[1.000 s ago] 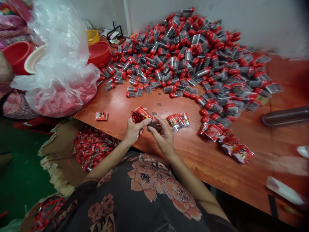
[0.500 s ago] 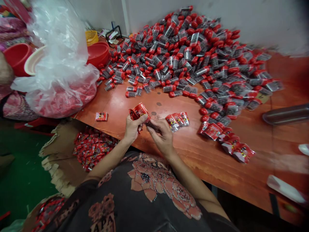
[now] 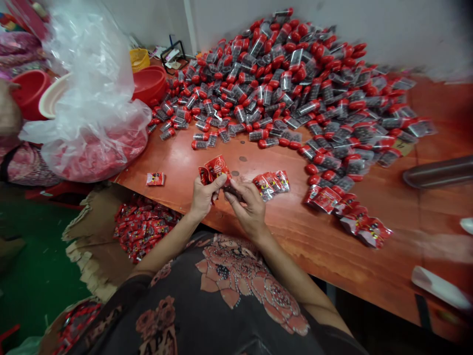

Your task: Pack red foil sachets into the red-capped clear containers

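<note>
In the head view, the left hand (image 3: 202,197) is clamped on a small bunch of glossy red printed film packets (image 3: 217,167), thumb across the front, held just above the near edge of the orange-brown wooden table (image 3: 173,170). The right hand (image 3: 249,204) is at the bunch's lower right side, its fingers curled close together near something dark; whether they pinch it or only touch it, I cannot tell. Just beyond the right hand lies a short overlapping row of red packets (image 3: 271,186), with a single red and white packet (image 3: 155,179) well apart to the left and a longer red packet row (image 3: 349,214) to the right, by the big heap of clear plastic tubes with red caps (image 3: 258,84). Below the table's left edge, more red packets (image 3: 144,227) fill a torn brown cardboard box (image 3: 99,229). The held packets look light and floppy, with thin film that would likely crease and slide at a loose touch, so a flat thumb-and-finger pinch near an edge should suit them best
</note>
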Action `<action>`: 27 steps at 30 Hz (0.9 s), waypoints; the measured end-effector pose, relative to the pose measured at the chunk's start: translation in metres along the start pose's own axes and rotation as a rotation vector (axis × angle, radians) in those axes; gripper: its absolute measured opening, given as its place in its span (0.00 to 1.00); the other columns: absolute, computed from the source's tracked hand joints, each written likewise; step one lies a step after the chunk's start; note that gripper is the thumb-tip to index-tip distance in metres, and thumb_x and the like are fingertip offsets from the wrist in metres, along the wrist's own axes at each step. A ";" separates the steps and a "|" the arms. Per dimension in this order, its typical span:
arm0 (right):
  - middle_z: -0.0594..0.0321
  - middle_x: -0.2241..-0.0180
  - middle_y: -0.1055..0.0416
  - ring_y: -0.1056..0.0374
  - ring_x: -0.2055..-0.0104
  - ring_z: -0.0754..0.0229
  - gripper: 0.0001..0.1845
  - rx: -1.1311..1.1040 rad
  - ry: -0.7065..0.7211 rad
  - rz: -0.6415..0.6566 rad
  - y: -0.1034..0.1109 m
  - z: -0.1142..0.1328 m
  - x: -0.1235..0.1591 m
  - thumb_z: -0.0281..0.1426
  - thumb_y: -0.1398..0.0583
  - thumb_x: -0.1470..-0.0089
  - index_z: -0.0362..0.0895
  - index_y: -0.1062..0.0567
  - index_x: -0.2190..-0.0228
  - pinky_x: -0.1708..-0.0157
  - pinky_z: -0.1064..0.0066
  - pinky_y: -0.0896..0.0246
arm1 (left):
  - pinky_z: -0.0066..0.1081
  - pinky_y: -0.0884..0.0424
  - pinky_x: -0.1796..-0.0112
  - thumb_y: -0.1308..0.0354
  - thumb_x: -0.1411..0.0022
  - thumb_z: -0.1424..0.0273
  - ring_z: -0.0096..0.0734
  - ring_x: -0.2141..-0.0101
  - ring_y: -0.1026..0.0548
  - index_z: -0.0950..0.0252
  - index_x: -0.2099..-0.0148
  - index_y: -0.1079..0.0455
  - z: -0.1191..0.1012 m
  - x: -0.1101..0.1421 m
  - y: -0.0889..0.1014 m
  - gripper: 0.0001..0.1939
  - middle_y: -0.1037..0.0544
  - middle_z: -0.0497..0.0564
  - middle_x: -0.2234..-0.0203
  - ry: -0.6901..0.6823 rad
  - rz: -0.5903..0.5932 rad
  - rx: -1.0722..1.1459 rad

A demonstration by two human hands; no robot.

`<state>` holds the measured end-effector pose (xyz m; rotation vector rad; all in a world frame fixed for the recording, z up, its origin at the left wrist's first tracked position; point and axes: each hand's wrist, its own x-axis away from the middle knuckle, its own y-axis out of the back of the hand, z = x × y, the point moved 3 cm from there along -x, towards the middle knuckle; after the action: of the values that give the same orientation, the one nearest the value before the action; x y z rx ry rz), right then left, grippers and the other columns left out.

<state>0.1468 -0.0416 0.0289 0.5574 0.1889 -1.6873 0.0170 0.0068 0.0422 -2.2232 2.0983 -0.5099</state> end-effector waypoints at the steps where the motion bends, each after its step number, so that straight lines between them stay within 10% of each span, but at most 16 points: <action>1: 0.64 0.60 0.29 0.29 0.59 0.60 0.27 -0.001 0.007 -0.004 0.000 0.001 0.000 0.27 0.38 0.42 0.64 0.30 0.45 0.63 0.65 0.26 | 0.22 0.49 0.88 0.29 0.53 0.56 0.16 0.89 0.44 0.64 0.79 0.34 -0.002 -0.001 0.001 0.21 0.37 0.41 0.89 -0.002 -0.002 0.000; 17: 0.63 0.59 0.27 0.28 0.60 0.60 0.27 -0.030 -0.036 -0.009 0.001 0.007 0.000 0.27 0.38 0.42 0.62 0.29 0.44 0.64 0.64 0.25 | 0.23 0.50 0.88 0.26 0.57 0.60 0.15 0.88 0.43 0.64 0.66 0.25 -0.005 -0.001 0.000 0.19 0.24 0.44 0.79 -0.005 0.008 0.042; 27: 0.63 0.59 0.32 0.31 0.57 0.60 0.32 -0.036 0.027 0.027 0.000 0.008 0.001 0.25 0.41 0.39 0.69 0.35 0.41 0.59 0.62 0.28 | 0.22 0.51 0.89 0.26 0.58 0.60 0.15 0.88 0.44 0.66 0.76 0.29 0.001 0.003 -0.001 0.18 0.33 0.42 0.87 0.026 -0.126 0.061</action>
<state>0.1449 -0.0458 0.0355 0.5543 0.2301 -1.6478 0.0184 0.0041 0.0424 -2.3371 1.9350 -0.6041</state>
